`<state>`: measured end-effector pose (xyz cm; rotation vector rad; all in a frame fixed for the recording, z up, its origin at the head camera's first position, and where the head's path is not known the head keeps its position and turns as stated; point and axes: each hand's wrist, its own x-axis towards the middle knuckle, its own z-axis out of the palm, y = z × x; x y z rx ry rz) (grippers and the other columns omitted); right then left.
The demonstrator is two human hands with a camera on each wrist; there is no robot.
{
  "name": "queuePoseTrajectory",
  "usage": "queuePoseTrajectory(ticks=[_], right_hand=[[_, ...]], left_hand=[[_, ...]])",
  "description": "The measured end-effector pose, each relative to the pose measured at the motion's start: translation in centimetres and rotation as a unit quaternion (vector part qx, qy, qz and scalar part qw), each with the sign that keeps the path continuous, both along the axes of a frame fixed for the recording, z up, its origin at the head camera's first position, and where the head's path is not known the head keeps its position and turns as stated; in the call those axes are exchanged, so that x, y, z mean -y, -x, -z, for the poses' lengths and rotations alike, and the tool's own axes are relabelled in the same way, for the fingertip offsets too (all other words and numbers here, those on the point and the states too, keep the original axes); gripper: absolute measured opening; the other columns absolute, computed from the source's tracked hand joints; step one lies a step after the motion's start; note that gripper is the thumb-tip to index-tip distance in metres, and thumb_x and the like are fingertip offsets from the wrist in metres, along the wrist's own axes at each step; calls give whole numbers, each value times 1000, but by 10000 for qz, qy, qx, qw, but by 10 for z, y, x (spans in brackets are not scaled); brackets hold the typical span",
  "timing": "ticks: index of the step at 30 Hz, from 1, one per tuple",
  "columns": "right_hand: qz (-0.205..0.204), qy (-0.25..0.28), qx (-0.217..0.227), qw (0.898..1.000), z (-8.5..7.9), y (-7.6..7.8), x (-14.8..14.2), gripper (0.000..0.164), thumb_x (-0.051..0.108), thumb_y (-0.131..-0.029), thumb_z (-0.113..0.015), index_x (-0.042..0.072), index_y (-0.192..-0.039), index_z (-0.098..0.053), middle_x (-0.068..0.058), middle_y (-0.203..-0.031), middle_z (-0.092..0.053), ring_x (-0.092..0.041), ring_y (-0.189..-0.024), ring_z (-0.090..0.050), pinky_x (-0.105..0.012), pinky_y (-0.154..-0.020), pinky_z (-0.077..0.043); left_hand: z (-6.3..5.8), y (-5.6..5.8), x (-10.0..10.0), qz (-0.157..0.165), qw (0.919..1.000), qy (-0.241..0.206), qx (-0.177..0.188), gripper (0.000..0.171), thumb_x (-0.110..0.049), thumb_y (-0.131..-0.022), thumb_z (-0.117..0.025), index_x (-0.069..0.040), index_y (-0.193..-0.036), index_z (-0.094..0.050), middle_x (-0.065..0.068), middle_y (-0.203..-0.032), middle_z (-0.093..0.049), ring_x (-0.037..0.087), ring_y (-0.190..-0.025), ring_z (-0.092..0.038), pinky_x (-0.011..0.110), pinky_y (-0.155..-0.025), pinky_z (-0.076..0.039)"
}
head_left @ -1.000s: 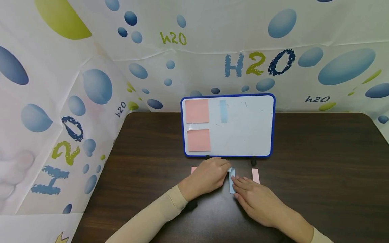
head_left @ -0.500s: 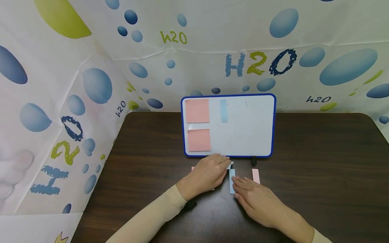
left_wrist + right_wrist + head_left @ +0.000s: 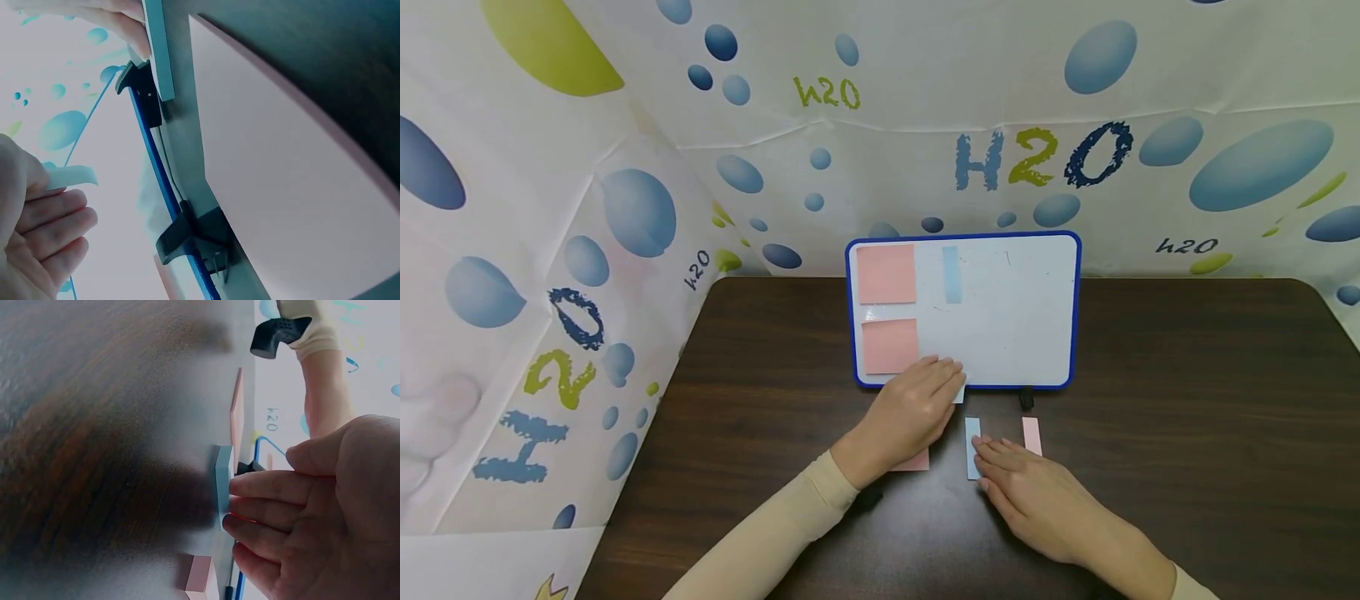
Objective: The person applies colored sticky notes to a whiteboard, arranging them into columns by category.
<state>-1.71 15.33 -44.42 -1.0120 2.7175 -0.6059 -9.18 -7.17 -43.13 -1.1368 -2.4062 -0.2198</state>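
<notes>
My left hand (image 3: 910, 412) pinches a narrow light blue sticky note (image 3: 74, 177) between thumb and forefinger, its free end curling outward. In the head view this hand is at the lower edge of a blue-framed whiteboard (image 3: 1007, 325), and most of the note is hidden beneath it. My right hand (image 3: 1037, 496) rests with straight fingers against a narrow blue sticky note pad (image 3: 972, 442) on the table. Partly under the left arm lies a square pink sticky note pad (image 3: 913, 461). A narrow pink sticky note pad (image 3: 1032, 433) lies beyond the right fingers.
On the whiteboard are an upper pink square note (image 3: 887, 274), a lower pink square note (image 3: 891, 347) and a blue strip note (image 3: 952, 275). Black stand feet (image 3: 1026, 400) hold the board's lower edge. A dark wooden table (image 3: 1187, 400) extends on both sides, backed by a printed cloth.
The left hand has peeled the blue note off the narrow pad and carried it up and slightly left to the board's lower edge. The right hand has stayed on the pad.
</notes>
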Motion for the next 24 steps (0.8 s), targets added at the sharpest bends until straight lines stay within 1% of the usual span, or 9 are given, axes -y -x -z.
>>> queuePoseTrajectory(ticks=[4,8,12,17,24], right_hand=[[-20,-55,57,10000,-1,1,-1,38,26,-106,-52,3,-134,-67,-13,-148,-58,-28,-137,-56,-51,-113,-47],[-18,-81,92,9999,-2,1,-1,39,26,-107,-52,4,-134,-66,-13,-148,-58,-28,-138,-56,-51,-113,-47],[-21,-68,85,9999,-2,1,-1,38,26,-106,-52,4,-134,-67,-12,-148,-58,-29,-137,-56,-51,-113,-47],[-23,-65,64,10000,-2,2,-1,38,26,-106,-53,3,-133,-67,-13,-148,-58,-29,-137,-56,-51,-112,-48],[-17,-64,38,10000,-3,3,-2,38,27,-106,-53,4,-133,-67,-13,-147,-59,-29,-136,-57,-51,-112,-48]], left_hand=[[0,2,1,-74,9999,-17,-137,29,-9,-92,-72,-2,-120,-73,10,-124,-74,21,-118,-70,34,-111,-51],[-1,6,2,-125,9994,-126,-309,26,-5,-95,-67,-1,-120,-73,11,-124,-74,21,-118,-71,35,-110,-51],[-4,10,3,-178,9980,-246,-557,28,-3,-94,-68,1,-121,-72,14,-124,-74,24,-117,-71,36,-110,-52],[-6,16,4,-381,9959,-332,-751,31,-3,-93,-69,2,-123,-71,15,-125,-73,26,-118,-71,39,-108,-53],[-3,26,3,-543,9914,-476,-1088,27,-2,-94,-66,3,-120,-72,17,-121,-74,27,-115,-72,41,-106,-55]])
